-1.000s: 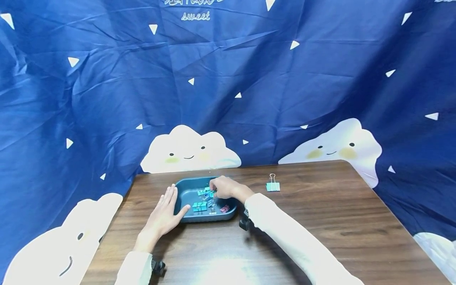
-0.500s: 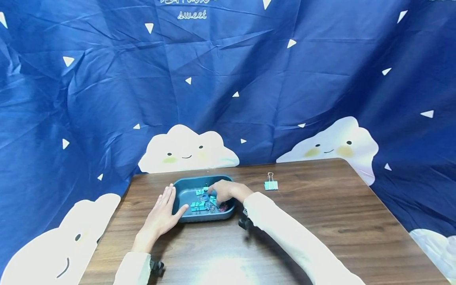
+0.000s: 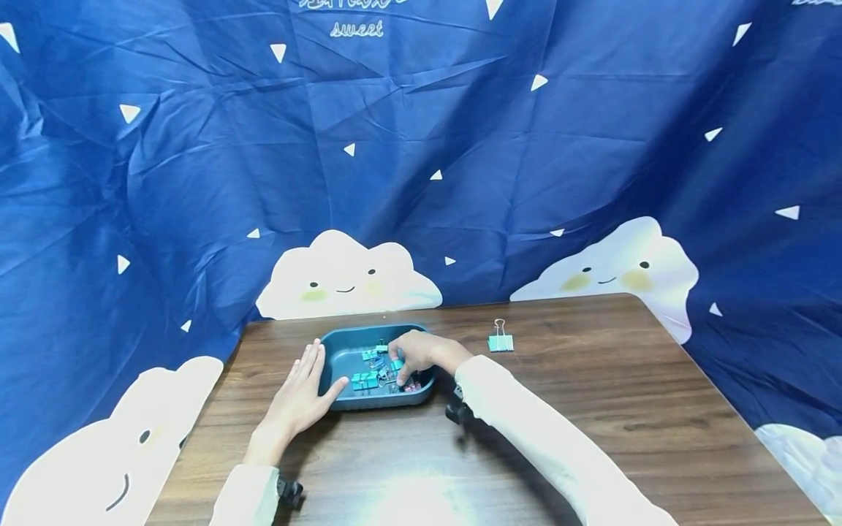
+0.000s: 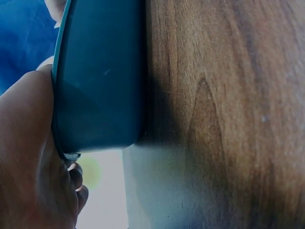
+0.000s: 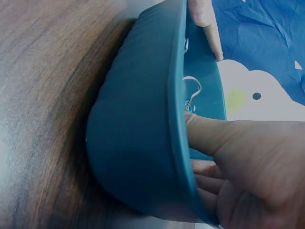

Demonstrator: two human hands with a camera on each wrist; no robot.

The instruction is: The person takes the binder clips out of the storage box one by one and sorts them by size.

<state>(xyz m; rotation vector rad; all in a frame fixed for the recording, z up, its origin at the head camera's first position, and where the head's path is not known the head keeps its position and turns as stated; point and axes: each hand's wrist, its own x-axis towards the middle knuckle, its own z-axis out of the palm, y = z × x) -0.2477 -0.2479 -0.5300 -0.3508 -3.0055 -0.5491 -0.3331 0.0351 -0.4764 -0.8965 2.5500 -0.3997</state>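
A dark teal tray (image 3: 342,337) lies on the table with several turquoise binder clips (image 3: 365,380) and some small pink clips (image 3: 412,386) inside. My left hand (image 3: 301,394) rests on the tray's left rim, fingers straight and thumb spread along the near edge. In the right half of the tray, my right hand (image 3: 416,351) reaches down and pinches a turquoise binder clip (image 3: 397,364) between thumb and finger. From the right wrist, the tray wall (image 5: 138,119) hides the fingertips, and a wire handle (image 5: 193,86) sticks up beyond the thumb.
One large turquoise binder clip (image 3: 501,342) stands on the wooden table (image 3: 592,380) to the right of the tray, wire handles up. A blue curtain with white clouds (image 3: 349,281) hangs behind the table's far edge.
My right hand has moved slightly toward me within the tray, from the clips at the back to one nearer the middle right. The left hand stays on the rim.
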